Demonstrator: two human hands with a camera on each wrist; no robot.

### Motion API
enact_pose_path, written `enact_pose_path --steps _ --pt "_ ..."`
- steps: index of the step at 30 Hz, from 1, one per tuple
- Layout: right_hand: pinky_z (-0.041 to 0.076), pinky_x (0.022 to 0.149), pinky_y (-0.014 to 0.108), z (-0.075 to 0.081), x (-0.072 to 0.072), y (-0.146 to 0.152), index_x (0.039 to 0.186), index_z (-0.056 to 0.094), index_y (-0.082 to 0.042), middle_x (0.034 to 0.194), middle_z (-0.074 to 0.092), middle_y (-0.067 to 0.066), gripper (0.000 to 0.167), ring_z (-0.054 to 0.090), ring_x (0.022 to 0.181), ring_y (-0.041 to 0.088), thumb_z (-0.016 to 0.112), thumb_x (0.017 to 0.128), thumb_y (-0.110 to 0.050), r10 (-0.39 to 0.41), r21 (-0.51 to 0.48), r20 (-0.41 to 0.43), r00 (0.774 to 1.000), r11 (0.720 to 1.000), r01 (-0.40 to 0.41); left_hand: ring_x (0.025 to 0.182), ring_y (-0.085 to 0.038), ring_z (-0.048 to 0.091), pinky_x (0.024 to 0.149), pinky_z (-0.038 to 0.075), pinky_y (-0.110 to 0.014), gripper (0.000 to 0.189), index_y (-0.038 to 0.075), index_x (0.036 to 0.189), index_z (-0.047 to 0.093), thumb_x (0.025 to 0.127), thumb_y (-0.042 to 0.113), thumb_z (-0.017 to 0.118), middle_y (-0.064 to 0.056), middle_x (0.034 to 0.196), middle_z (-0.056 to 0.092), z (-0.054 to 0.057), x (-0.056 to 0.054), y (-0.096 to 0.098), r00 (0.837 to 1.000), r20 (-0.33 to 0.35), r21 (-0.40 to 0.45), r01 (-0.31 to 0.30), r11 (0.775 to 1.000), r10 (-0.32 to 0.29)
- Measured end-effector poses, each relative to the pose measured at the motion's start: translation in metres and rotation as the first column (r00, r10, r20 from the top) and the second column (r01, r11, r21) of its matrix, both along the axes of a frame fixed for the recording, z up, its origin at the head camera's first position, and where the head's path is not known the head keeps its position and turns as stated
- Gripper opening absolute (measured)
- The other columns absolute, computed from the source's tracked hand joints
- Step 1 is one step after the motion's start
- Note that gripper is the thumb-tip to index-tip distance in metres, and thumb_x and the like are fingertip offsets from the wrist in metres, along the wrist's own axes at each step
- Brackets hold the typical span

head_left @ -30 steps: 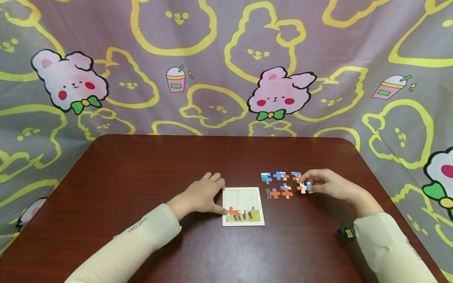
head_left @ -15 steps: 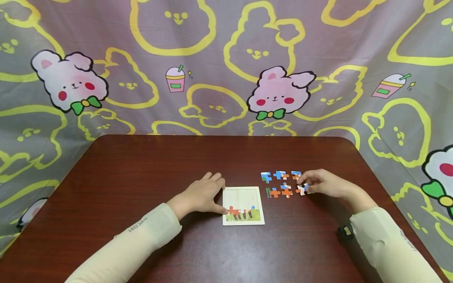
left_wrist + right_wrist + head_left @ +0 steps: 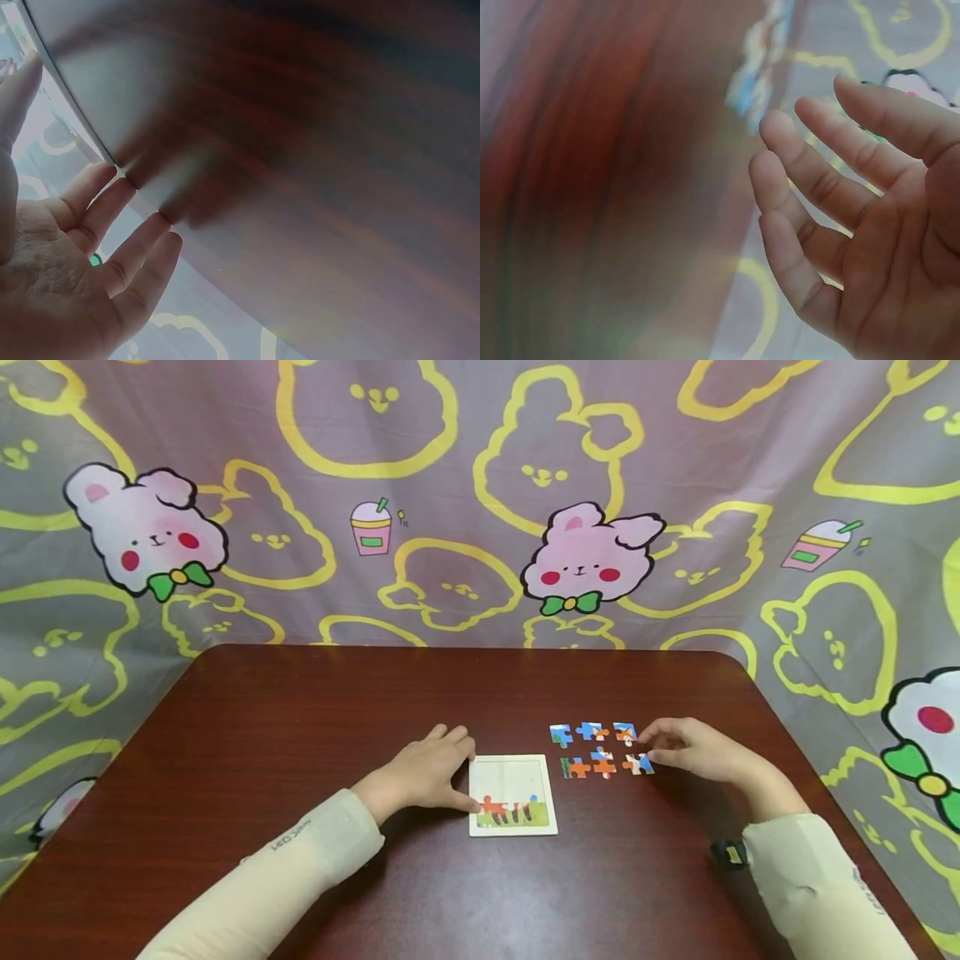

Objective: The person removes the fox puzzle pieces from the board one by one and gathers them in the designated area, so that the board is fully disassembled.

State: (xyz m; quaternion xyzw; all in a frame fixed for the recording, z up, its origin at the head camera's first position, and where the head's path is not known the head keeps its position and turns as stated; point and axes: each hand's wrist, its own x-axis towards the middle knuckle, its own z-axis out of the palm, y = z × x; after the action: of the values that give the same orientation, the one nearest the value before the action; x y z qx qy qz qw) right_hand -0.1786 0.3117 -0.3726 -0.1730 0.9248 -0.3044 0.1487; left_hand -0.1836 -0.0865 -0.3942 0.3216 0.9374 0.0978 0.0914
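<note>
In the head view, a pale square puzzle tray [image 3: 552, 802] lies on the table, its lower strip filled with picture pieces of green grass and dark legs. My left hand [image 3: 420, 775] is spread at the tray's left side, thumb touching the edge. The left wrist view shows the other fingertips on the tabletop. To the tray's upper right, several loose jigsaw pieces [image 3: 603, 766] lie in two rows. My right hand [image 3: 697, 750] is just right of them, nearest a white, orange and blue piece [image 3: 640, 764]. In the right wrist view its fingers are loosely bent and hold nothing.
The dark red-brown table [image 3: 337, 693] has rounded far corners. Behind and beside it hangs a curtain [image 3: 450, 585] with rabbit prints. A black device with a small label [image 3: 729, 853] is at the right wrist.
The white, orange and blue jigsaw piece has shifted slightly left, towards the others. My right hand has let go of it and the fingers have drawn off. My left hand stays put.
</note>
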Motion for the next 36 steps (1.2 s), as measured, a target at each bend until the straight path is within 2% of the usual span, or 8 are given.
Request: enact_pose_path --steps 8,12,17,22,28,33,36 --pt "0.048 0.068 0.025 0.009 0.011 -0.046 0.117 0.062 0.0 0.088 0.068 0.01 0.026 0.061 0.077 0.015 0.067 0.094 -0.012 0.087 -0.15 -0.01 0.996 0.985 -0.087 0.102 -0.021 0.048 0.068 0.05 -0.038 0.061 0.014 0.114 0.061 0.074 0.054 0.082 0.002 0.113 0.054 0.003 0.001 0.0 1.0 0.025 -0.01 -0.006 1.0 0.006" --pt "0.048 0.072 0.026 0.007 0.011 -0.071 0.117 0.063 0.0 0.092 0.069 0.008 0.027 0.061 0.083 0.015 0.067 0.094 -0.014 0.142 -0.179 -0.01 0.99 0.974 -0.142 0.104 -0.021 0.049 0.07 0.051 -0.038 0.059 0.013 0.116 0.061 0.075 0.051 0.082 0.001 0.113 0.054 0.003 0.002 0.0 1.0 0.029 -0.004 -0.007 1.0 0.007" --pt "0.05 0.077 0.026 0.0 0.009 -0.102 0.119 0.064 -0.001 0.093 0.067 0.002 0.026 0.06 0.084 0.011 0.066 0.094 -0.011 0.201 -0.192 0.006 0.98 0.962 -0.196 0.106 -0.022 0.049 0.071 0.051 -0.04 0.059 0.013 0.115 0.061 0.075 0.05 0.083 0.002 0.114 0.054 0.002 0.002 0.001 0.999 0.038 -0.006 -0.018 1.0 0.018" --pt "0.048 0.069 0.024 -0.004 0.003 -0.128 0.117 0.065 -0.001 0.087 0.065 0.003 0.024 0.057 0.076 0.011 0.065 0.094 -0.006 0.279 -0.215 0.039 0.959 0.94 -0.265 0.104 -0.022 0.049 0.07 0.051 -0.042 0.057 0.015 0.109 0.06 0.073 0.052 0.083 0.003 0.11 0.053 0.001 0.003 0.002 0.999 0.027 -0.015 -0.034 0.999 0.035" --pt "0.05 0.067 0.024 -0.011 -0.001 -0.151 0.115 0.065 -0.001 0.084 0.068 0.006 0.022 0.064 0.074 0.015 0.065 0.093 -0.004 0.351 -0.217 0.081 0.933 0.92 -0.327 0.1 -0.022 0.048 0.066 0.05 -0.039 0.056 0.014 0.106 0.059 0.073 0.053 0.083 0.003 0.106 0.052 0.001 0.003 0.003 1.0 0.008 -0.015 -0.025 1.0 0.025" --pt "0.049 0.065 0.022 -0.017 -0.001 -0.167 0.112 0.066 -0.002 0.078 0.068 0.006 0.021 0.063 0.067 0.012 0.067 0.091 -0.002 0.389 -0.206 0.124 0.913 0.91 -0.36 0.098 -0.022 0.049 0.065 0.049 -0.038 0.056 0.015 0.106 0.059 0.073 0.055 0.082 0.003 0.105 0.052 0.001 0.003 0.002 1.0 -0.001 -0.029 -0.023 0.999 0.023" --pt "0.047 0.065 0.022 -0.019 -0.001 -0.173 0.109 0.067 -0.003 0.074 0.065 0.002 0.02 0.058 0.064 0.008 0.069 0.089 -0.001 0.394 -0.188 0.131 0.91 0.911 -0.368 0.098 -0.021 0.049 0.063 0.048 -0.037 0.056 0.015 0.106 0.059 0.074 0.056 0.081 0.004 0.105 0.051 0.0 0.003 0.003 1.0 -0.002 -0.031 -0.019 0.999 0.019"
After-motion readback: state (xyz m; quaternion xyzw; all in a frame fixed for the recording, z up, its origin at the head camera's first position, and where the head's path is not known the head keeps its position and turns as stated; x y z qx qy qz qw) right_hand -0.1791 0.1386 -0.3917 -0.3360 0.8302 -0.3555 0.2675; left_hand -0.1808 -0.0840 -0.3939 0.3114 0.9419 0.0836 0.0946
